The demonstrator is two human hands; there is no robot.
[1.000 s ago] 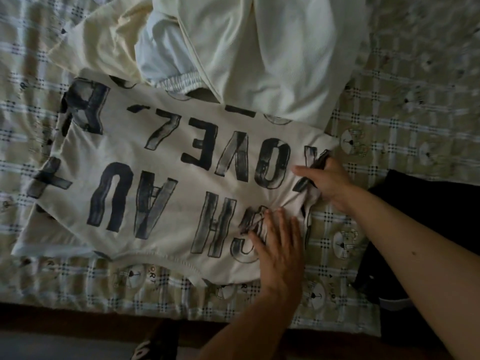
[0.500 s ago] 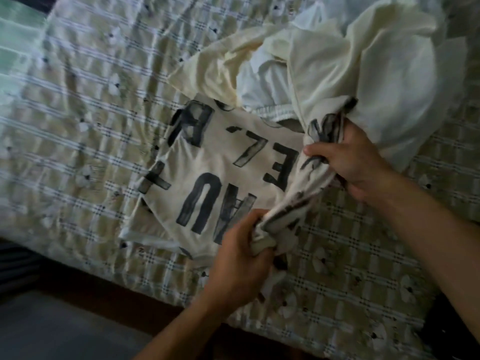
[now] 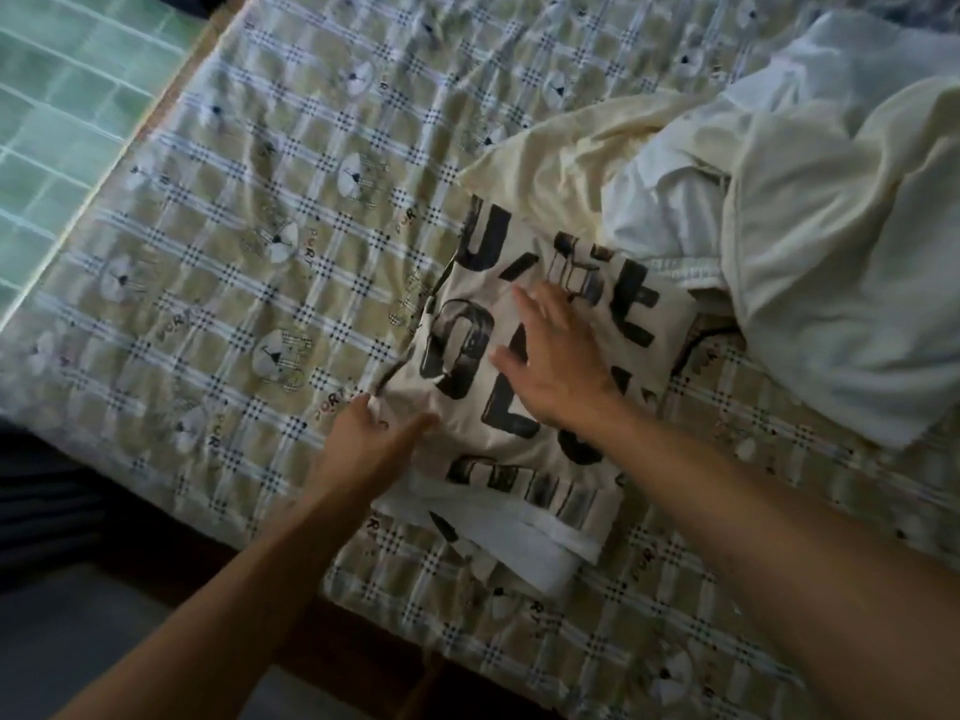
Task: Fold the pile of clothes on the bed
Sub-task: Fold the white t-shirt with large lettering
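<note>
Bed (image 3: pixel 249 262): checked sheet, carries everything. Landmark = lettered shirt (image 3: pixel 519 444), lying flat near the bed's near edge. It is doubled over into a rough rectangle, with a white hem band along its near side.

Unfolded pile (image 3: pixel 831 226): cream and white garments heaped at the shirt's far-right side, touching it and overlapping that corner.

Right hand (image 3: pixel 561 366): flat on the shirt's middle, fingers spread, pressing down, gripping nothing.

Left hand (image 3: pixel 369 444): at the shirt's left edge, thumb laid on top. Fingers look to be pinching the edge fabric, but it's blurred, so moderate confidence.

Handling, my read: thin knit cotton, light, limp, zero stiffness. It won't hold a crease by itself and will spring open unless pinned flat. It likely drags on the sheet, so sliding it rumples both. Take it by edges and corners, two points at a time, with one palm on the fold line. The hem band is the firmest grab point. Watch the overlapped corner, which could snag on the pile.
</note>
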